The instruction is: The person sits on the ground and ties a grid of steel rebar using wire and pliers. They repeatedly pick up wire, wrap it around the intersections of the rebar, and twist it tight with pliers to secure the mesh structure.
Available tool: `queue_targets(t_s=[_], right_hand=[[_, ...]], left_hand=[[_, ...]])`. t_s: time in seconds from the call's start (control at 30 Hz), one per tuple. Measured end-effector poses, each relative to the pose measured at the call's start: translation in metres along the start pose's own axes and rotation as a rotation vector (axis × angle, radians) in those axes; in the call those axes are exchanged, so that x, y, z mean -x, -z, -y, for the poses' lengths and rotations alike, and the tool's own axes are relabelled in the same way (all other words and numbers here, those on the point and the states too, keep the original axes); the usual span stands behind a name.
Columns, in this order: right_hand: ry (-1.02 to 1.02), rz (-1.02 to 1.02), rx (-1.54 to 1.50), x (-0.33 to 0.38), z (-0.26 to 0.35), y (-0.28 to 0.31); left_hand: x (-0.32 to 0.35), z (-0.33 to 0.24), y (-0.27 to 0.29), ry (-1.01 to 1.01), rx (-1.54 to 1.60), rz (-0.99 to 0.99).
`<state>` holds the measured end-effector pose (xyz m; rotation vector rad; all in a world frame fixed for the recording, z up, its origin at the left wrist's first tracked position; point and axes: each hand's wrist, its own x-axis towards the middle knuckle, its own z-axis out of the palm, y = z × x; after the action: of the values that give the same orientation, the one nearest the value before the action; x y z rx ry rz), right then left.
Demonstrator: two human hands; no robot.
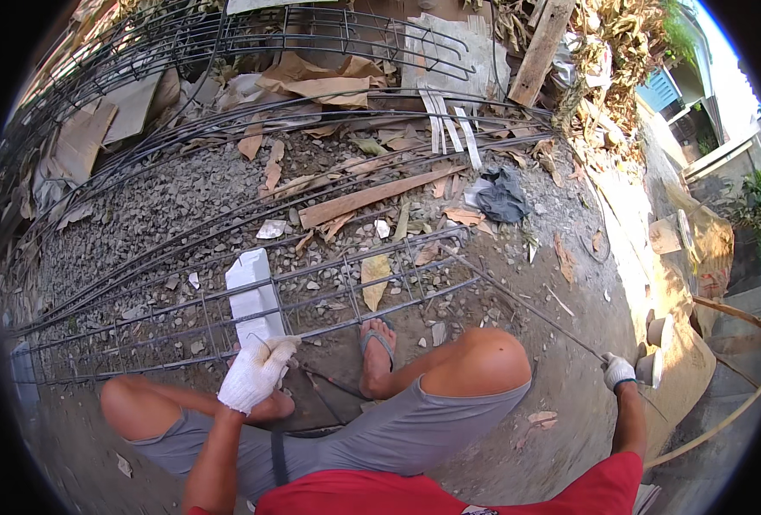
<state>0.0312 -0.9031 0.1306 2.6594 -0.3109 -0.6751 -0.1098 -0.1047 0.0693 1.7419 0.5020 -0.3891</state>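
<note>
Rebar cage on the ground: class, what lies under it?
Under the rebar cage lie gravel, a white block and dry leaves. The left hand, in a white glove, covers the bars beneath it.

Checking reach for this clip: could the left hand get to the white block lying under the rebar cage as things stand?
Probably yes. The left hand rests at the cage's near bar, right beside the white block. The bars lie across the block, so the fingers would have to pass between them.

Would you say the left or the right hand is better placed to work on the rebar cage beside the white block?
Left, probably. The left hand rests on the rebar cage beside the white block; the right hand is far out, gripping a long wire.
</note>
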Motion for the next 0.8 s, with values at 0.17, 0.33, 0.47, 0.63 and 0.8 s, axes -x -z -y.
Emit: queue_targets(t_s=[0.17, 0.33, 0.47, 0.63, 0.8], right_hand=[[0.03, -0.095, -0.008, -0.04, 0.008, 0.006], [0.059, -0.2, 0.068, -0.084, 0.009, 0.032], [0.08, -0.174, 0.196, -0.115, 0.006, 0.051], [0.096, -0.135, 0.283, -0.152, 0.006, 0.071], [0.245, -0.222, 0.256, -0.184, 0.006, 0.098]], left_hand=[[-0.01, -0.006, -0.016, -0.009, -0.05, -0.011], [-0.012, -0.005, -0.025, 0.011, -0.102, -0.04], [-0.016, 0.001, -0.028, 0.056, -0.081, -0.064], [-0.029, 0.013, -0.028, 0.126, 0.023, -0.09], [-0.041, 0.022, -0.027, 0.211, 0.113, -0.12]])
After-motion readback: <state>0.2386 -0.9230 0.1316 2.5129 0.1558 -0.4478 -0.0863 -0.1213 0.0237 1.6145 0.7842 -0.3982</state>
